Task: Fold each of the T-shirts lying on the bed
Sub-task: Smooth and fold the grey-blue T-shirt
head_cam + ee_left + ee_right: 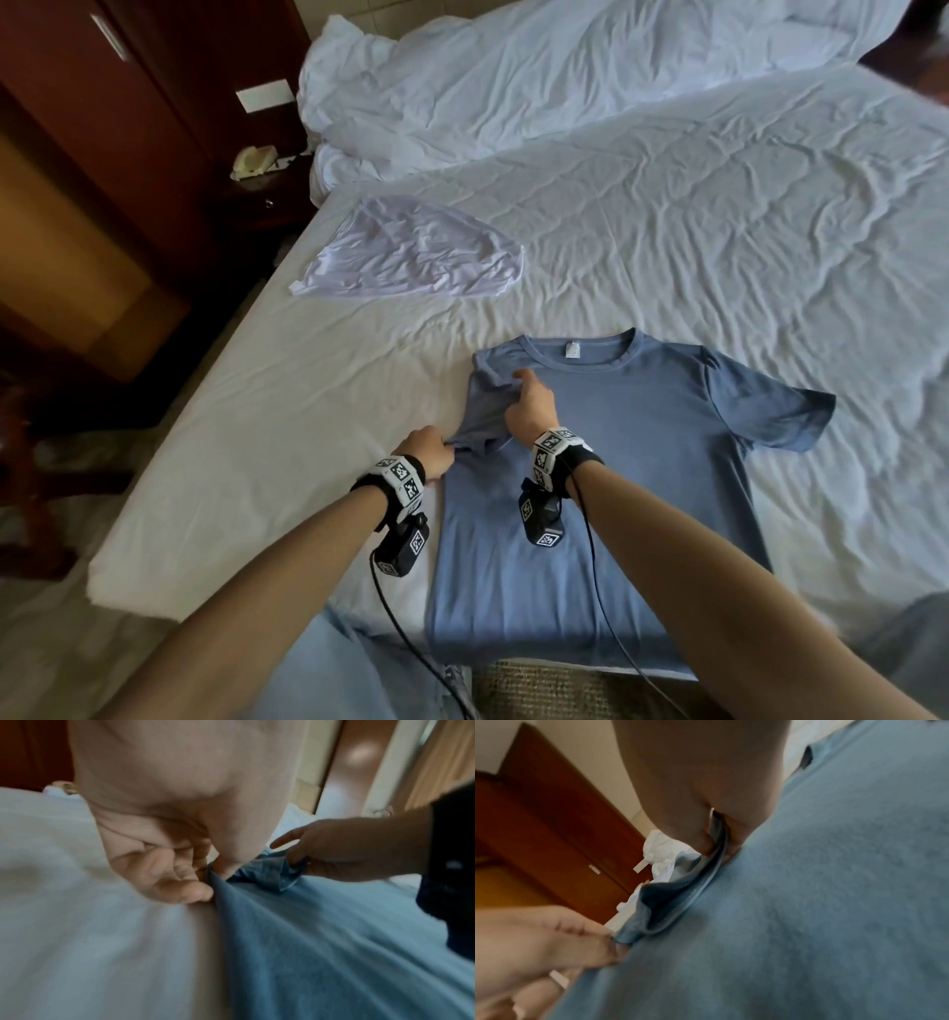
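White bed sheet (267, 411) under everything. Nearest us, blue T-shirt (616, 462) lies flat, collar away. Our left hand (429, 452) pinches the left sleeve hem; right hand (531, 411) grips the same sleeve up by the shoulder, fingers (706, 841) curled into cloth. Soft, light, limp knit; hold seams and hems, it'll sag elsewhere. Farther off: white T-shirt (411, 257), rumpled.

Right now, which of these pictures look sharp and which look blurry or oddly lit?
Head view: sharp in the middle on the flat blue cotton T-shirt, bed edges bowed by the wide lens, the wooden furniture at left in dim shadow. Left wrist view: soft and smeared, left hand looming large. Right wrist view: blurred, right hand dark against the pale wall.
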Motion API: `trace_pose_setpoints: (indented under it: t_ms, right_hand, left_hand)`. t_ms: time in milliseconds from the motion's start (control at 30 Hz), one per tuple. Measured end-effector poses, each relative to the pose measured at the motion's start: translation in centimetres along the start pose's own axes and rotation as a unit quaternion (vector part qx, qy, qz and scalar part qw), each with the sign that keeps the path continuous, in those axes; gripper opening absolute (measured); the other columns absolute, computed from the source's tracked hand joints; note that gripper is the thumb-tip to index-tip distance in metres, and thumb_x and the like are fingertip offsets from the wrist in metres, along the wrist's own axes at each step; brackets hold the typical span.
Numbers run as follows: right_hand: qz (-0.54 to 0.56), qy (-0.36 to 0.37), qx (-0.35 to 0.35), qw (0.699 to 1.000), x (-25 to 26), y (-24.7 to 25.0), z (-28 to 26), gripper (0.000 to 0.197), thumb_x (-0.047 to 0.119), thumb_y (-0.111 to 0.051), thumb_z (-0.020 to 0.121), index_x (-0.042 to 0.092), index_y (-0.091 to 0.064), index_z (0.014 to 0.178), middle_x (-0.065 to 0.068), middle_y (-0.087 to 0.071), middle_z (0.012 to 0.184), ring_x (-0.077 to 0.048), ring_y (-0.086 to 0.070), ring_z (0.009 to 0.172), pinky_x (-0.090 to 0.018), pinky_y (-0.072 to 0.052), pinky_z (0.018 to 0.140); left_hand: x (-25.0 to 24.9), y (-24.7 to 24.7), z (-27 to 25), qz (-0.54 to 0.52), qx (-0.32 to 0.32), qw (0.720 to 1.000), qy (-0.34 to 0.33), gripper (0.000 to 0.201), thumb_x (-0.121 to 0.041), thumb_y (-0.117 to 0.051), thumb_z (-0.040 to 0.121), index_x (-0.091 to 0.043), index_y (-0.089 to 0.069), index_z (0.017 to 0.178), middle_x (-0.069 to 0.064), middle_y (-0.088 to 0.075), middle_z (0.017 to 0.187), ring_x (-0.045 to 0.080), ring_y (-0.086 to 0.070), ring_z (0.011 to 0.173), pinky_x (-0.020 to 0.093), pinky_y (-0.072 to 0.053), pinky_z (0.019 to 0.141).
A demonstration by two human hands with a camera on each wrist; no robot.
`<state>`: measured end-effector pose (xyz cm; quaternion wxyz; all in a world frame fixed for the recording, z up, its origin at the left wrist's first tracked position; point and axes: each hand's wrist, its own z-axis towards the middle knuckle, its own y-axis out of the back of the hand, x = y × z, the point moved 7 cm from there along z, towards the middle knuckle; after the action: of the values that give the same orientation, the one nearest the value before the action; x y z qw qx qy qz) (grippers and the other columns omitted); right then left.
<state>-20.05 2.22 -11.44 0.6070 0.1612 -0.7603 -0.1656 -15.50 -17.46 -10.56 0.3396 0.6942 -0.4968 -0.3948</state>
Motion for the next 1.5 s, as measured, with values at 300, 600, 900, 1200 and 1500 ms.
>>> trace_pose_setpoints:
  t_ms: [300, 600, 900, 1200, 1500]
  right_hand:
    - [-0.347, 0.158, -0.020, 0.924, 0.2, -1.1, -0.3, 0.067, 0.018, -0.049, 0.096, 0.023, -0.025, 0.159, -0.009, -0.016, 0.167, -0.035, -0.023, 0.148, -0.051, -0.026, 0.116]
    - [-0.383, 0.155, 0.013, 0.910, -2.4, -2.4, 0.5, 0.071, 0.045, -0.032, 0.106, 0.015, -0.003, 0.164, -0.010, -0.002, 0.171, -0.032, -0.004, 0.156, -0.052, -0.005, 0.124]
    - [-0.272, 0.170, 0.032, 0.947, -2.5, 2.0, -1.2, 0.082, 0.045, -0.053, 0.098, 0.032, -0.006, 0.163, -0.012, -0.004, 0.171, -0.034, -0.011, 0.155, -0.053, -0.015, 0.124]
    - [-0.155, -0.033, -0.226, 0.961, -10.9, 25.9, -3.7, 0.054, 0.034, -0.058, 0.093, 0.011, -0.047, 0.140, -0.016, -0.053, 0.142, -0.040, -0.047, 0.132, -0.051, -0.041, 0.106]
    - [-0.320, -0.108, -0.188, 0.922, -17.2, 30.1, -4.8, 0.053, 0.027, -0.056, 0.090, 0.004, -0.043, 0.135, -0.018, -0.048, 0.137, -0.041, -0.044, 0.126, -0.054, -0.038, 0.102]
  left_hand:
    - [-5.5, 5.6, 3.4, -0.113, -0.113, 0.982, -0.096, 0.023, -0.021, -0.057, 0.096, -0.010, -0.054, 0.116, 0.013, -0.060, 0.125, 0.031, -0.057, 0.116, 0.037, -0.046, 0.097]
    - [-7.1, 3.0, 11.8, 0.228, 0.019, 0.964, -0.139, 0.061, -0.033, -0.024, 0.109, -0.018, 0.000, 0.165, -0.004, 0.006, 0.172, 0.021, -0.001, 0.158, 0.047, -0.013, 0.127]
    - [-8.8, 3.8, 11.5, 0.220, 0.014, 0.972, -0.087, 0.080, -0.012, -0.043, 0.100, -0.018, 0.005, 0.164, -0.004, 0.010, 0.171, 0.028, -0.003, 0.158, 0.047, -0.016, 0.126]
    - [-27.5, -0.6, 1.0, 0.183, -0.057, 0.920, -0.343, 0.044, -0.014, -0.048, 0.098, -0.014, -0.043, 0.142, 0.008, -0.042, 0.155, 0.036, -0.038, 0.143, 0.048, -0.037, 0.111]
    - [-38.4, -11.0, 1.8, 0.224, 0.067, 0.910, -0.343, 0.144, -0.087, -0.066, 0.063, -0.013, 0.007, 0.163, 0.006, 0.005, 0.171, 0.026, -0.001, 0.158, 0.047, -0.016, 0.127]
